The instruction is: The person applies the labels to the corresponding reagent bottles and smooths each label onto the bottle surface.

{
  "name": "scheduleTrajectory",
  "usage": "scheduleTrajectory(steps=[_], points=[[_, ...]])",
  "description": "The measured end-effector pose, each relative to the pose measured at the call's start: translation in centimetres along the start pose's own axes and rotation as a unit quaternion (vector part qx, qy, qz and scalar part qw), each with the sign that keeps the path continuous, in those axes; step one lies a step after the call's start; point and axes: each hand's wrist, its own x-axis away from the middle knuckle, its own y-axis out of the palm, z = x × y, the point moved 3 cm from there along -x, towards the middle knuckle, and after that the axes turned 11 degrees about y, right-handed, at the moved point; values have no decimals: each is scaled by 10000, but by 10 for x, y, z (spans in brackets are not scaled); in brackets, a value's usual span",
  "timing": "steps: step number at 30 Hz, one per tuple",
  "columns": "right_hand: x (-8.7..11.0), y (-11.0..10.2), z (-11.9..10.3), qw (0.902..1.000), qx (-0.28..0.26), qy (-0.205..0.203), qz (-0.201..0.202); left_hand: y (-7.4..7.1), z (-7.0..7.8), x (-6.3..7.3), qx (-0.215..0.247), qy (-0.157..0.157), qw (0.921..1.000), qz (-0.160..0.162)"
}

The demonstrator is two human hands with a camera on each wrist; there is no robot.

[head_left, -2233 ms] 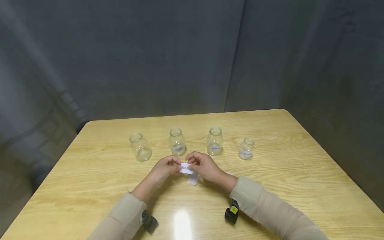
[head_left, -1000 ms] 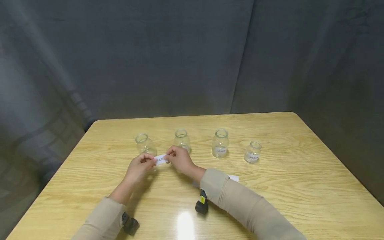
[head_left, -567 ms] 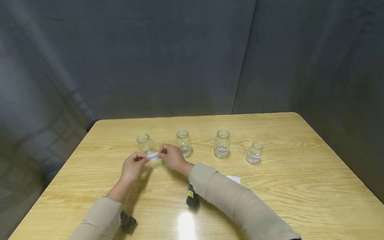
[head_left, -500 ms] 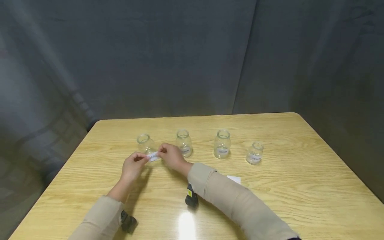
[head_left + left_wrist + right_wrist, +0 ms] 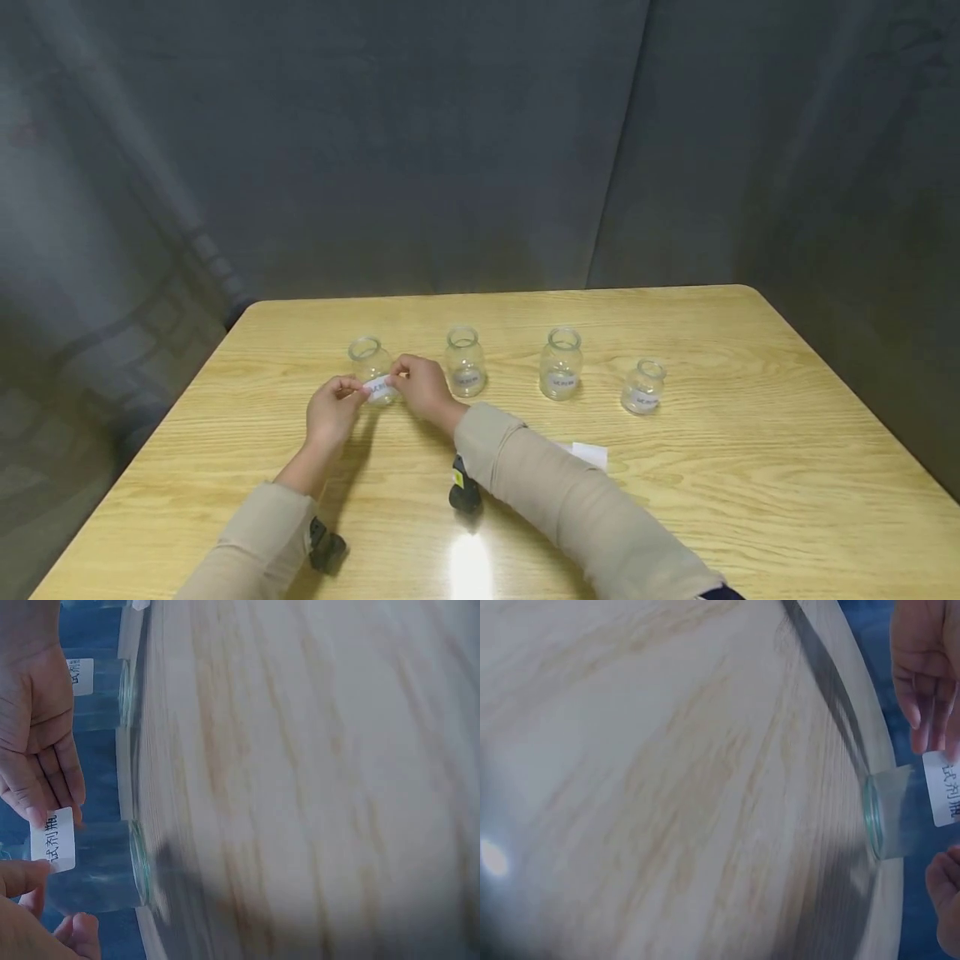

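A small white label (image 5: 378, 387) with dark handwritten characters is stretched between both hands. My left hand (image 5: 330, 412) pinches its left end between thumb and fingers. At the other end, my right hand (image 5: 423, 388) pinches it the same way. Directly behind the label stands the leftmost clear glass jar (image 5: 367, 357), its lower front partly covered. In the left wrist view the label (image 5: 60, 841) lies across the side of the jar (image 5: 105, 862). The right wrist view shows the label (image 5: 943, 791) in front of the jar (image 5: 892, 814); I cannot tell whether they touch.
Rightward along the wooden table (image 5: 735, 467) stand three more glass jars with white labels: one jar (image 5: 467, 360), a second (image 5: 561, 364), and a shorter one (image 5: 643, 387). White paper pieces (image 5: 590, 454) lie partly behind the right sleeve (image 5: 577, 508). A dark curtain hangs behind.
Both hands have carried the label from the table's middle leftward and forward to the leftmost jar. In the last half second it has shifted slightly closer against the jar's front.
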Motion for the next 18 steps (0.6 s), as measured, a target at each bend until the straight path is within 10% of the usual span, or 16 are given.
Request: scheduleTrajectory(steps=[18], points=[[2, 7, 1, 9983, 300, -62, 500, -3, -4, -8, -511, 420, 9974, 268]])
